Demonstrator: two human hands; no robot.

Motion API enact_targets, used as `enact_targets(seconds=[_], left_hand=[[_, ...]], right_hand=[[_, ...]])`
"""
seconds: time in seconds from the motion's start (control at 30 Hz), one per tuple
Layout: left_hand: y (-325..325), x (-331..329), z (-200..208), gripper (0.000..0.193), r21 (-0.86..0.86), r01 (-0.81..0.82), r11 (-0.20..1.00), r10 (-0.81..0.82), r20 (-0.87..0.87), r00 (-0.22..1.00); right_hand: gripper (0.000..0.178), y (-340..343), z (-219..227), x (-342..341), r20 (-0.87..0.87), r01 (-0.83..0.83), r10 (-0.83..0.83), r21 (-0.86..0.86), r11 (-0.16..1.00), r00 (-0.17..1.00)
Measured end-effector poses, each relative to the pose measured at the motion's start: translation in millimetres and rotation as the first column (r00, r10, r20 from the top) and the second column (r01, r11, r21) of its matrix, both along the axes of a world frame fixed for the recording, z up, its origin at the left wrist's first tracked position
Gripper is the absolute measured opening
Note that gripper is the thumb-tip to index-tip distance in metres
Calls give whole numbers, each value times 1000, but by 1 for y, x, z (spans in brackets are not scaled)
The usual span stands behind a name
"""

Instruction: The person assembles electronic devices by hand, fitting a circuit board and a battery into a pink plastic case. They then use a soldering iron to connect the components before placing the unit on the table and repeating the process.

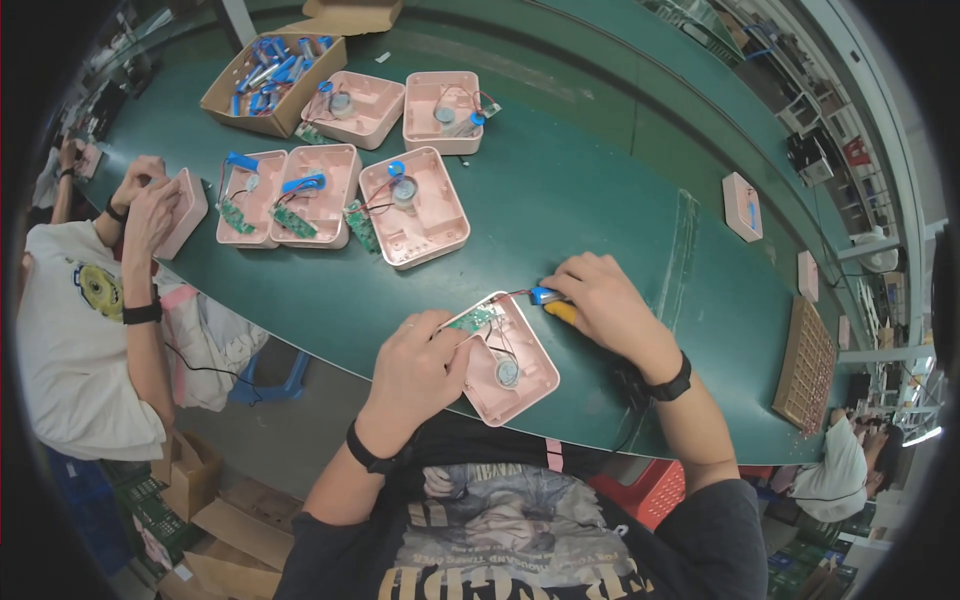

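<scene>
Holding one blue battery (543,296), the right hand (598,300) is pinched shut at the middle of the frame. The left hand (418,365) is well apart from it, just left of the open pink box (532,383). Its fingers bend over the box's edge and one green board (474,320); I can't tell which one they grip. This box sits low in the middle of the frame, on the near edge of the green bench (570,190). Inside it is one round silver part (507,373) with thin wires. A red and black wire pair runs from the box toward the battery.

Five more open pink boxes (432,225) sit at the upper left, two behind and three in front. Each one shows one bit of blue. Behind them is one brown carton (282,122) full of blue tubes, too piled up to count. At the left, a co-worker's two hands (150,205) are on one pink box (184,215), seen from its side.

One brown tray (806,365) leans at the right; its little bits are too small to make out. The right hand's fingers hide part of the battery and most of a yellow thing (561,312).
</scene>
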State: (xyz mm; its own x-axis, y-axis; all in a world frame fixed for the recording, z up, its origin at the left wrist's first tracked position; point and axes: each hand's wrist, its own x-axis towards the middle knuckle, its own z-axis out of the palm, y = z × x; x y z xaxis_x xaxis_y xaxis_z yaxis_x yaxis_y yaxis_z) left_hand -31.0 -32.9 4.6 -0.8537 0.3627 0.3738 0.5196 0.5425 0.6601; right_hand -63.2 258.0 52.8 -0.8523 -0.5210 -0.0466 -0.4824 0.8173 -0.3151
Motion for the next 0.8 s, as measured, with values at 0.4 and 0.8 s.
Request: enact_targets(seconds=[0.4,0.8], left_hand=[[3,1,-3,7,-12,-79,997,79,11,997],[1,-1,-4,8,4,-70,998,70,19,997]], right_hand=[[24,-17,18,29,592,511,-240,-345,787,769],[24,-24,15,51,823,738,-98,-441,511,560]])
